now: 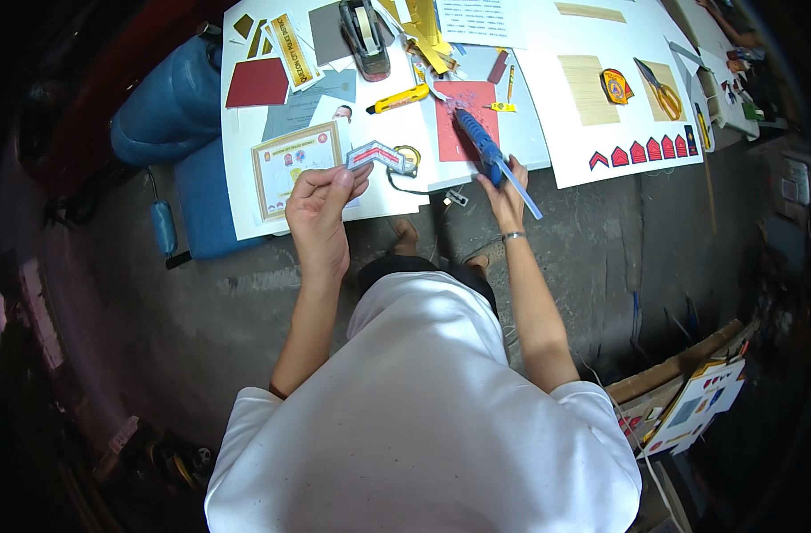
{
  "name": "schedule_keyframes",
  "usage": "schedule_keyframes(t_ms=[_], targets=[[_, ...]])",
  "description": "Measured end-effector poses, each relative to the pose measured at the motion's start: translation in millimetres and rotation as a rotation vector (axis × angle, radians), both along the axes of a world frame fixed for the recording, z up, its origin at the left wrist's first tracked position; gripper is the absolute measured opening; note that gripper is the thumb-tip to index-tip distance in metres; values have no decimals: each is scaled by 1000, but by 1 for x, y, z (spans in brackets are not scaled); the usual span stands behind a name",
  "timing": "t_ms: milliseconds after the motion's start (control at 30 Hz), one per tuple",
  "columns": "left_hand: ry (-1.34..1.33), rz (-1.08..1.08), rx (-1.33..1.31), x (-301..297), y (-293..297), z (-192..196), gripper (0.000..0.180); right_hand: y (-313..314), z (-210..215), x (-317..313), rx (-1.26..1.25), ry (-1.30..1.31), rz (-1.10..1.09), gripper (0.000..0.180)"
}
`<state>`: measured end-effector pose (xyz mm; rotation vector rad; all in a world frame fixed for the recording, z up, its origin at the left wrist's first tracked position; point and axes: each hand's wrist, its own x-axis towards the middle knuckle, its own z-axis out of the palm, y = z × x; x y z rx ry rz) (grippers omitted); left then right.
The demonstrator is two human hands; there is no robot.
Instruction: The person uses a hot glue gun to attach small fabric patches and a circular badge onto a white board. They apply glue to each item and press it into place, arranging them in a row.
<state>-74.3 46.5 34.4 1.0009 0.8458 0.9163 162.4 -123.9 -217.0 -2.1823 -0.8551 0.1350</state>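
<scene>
My left hand (318,213) is closed, pinching a chevron-shaped patch (376,155) with a grey edge and red stripes between thumb and fingers, above the table's front edge. My right hand (508,197) grips a blue hot glue gun (479,140), its nozzle pointing away over a red sheet (450,96). From the gun's back end a translucent glue stick (527,199) sticks out toward me. Just behind the patch lies a round tape measure (412,161), partly hidden. A gold-framed certificate (262,182) lies left of the patch, partly covered by my left hand.
A yellow utility knife (398,99) and a black tape dispenser (364,41) lie farther back. On the right, a white board (574,164) carries a row of red chevron patches (637,155), scissors (661,96) and a badge patch (614,86). A blue padded seat (170,102) stands left.
</scene>
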Motion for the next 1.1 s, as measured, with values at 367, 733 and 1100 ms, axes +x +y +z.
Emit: schedule_keyframes(t_ms=[367, 733, 1100], targets=[[275, -233, 1491, 148, -185, 41, 18, -227, 214, -4, 534, 406, -435, 6], [-14, -507, 1725, 273, -289, 17, 8, -272, 303, 88, 303, 251, -319, 8], [331, -625, 1271, 332, -267, -62, 42, -257, 214, 203, 63, 408, -189, 2]])
